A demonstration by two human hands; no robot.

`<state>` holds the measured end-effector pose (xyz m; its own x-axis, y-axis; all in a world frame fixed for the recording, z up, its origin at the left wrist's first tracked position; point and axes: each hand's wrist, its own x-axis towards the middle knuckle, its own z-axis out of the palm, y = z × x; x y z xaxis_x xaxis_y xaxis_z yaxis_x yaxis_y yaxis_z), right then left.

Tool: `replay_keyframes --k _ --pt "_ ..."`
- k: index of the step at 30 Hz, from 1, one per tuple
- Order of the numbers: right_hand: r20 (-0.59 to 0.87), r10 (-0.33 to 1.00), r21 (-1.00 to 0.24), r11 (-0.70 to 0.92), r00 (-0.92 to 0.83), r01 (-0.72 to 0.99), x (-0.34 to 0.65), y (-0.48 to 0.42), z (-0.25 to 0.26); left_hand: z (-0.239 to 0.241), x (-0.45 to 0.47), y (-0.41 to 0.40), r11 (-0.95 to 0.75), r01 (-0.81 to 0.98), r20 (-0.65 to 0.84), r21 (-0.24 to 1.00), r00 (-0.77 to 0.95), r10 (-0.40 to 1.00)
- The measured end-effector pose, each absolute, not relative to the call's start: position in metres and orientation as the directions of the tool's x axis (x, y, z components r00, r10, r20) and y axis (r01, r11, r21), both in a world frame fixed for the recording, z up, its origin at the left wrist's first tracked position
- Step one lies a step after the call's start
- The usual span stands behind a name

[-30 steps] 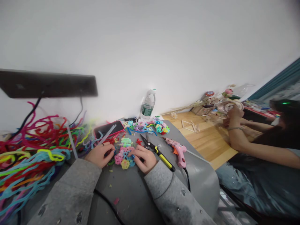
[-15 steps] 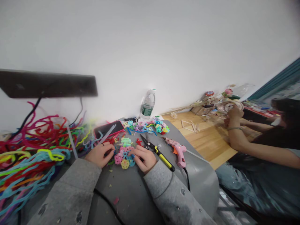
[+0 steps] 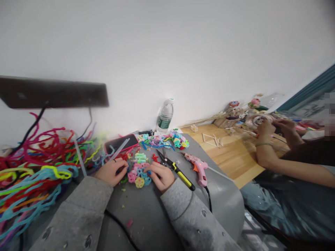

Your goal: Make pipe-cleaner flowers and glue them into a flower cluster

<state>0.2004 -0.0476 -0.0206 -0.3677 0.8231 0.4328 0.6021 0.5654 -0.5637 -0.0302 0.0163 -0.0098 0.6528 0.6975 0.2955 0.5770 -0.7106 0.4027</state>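
Pastel flowers [image 3: 139,180], partly behind right fingers [image 3: 156,169], hold of left fingers [image 3: 120,164] unclear

A clear plastic bottle with a green label [image 3: 165,116] stands by the plain white wall [image 3: 167,48], near a black-screened phone in a pinkish-red case [image 3: 117,143]. Rightward, a pale wooden worktop [image 3: 232,157] bears a thin stick frame [image 3: 209,136]; beyond hangs a teal curtain [image 3: 305,94], with a person in faded blue jeans [image 3: 269,200] nearer

Fuzzy flowers [image 3: 135,173], pink, blue and yellow, lie bunched left of the pliers [image 3: 181,174], the yellow one's face showing.
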Motion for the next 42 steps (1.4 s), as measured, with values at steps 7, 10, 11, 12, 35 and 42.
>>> replay_keyframes --k 7,10,11,12,35,42 --pt "0.407 0.830 -0.541 0.555 -0.381 0.632 0.2001 -0.0477 -0.0205 -0.0112 -0.0306 0.0165 -0.709 0.573 0.310 0.412 0.643 0.700" --pt "0.420 0.830 -0.558 0.556 -0.368 0.616 0.2006 -0.0475 -0.0216 -0.0111 -0.0307 0.0167 -0.713 0.564 0.312 0.417 0.648 0.695" --pt "0.427 0.830 -0.565 0.555 -0.359 0.611 0.2006 -0.0475 -0.0218 -0.0109 -0.0307 0.0167 -0.712 0.565 0.309 0.416 0.649 0.695" --pt "0.430 0.830 -0.568 0.554 -0.355 0.608 0.2005 -0.0475 -0.0218 -0.0107 -0.0307 0.0166 -0.711 0.568 0.304 0.415 0.649 0.697" --pt "0.519 0.846 -0.688 0.500 -0.126 0.526 0.1972 -0.0422 -0.0228 -0.0128 -0.0302 0.0173 -0.709 0.562 0.292 0.427 0.656 0.696" --pt "0.445 0.892 -0.632 0.379 -0.085 0.676 0.1912 -0.0422 -0.0227 -0.0180 -0.0259 0.0152 -0.710 0.528 0.270 0.467 0.679 0.683"
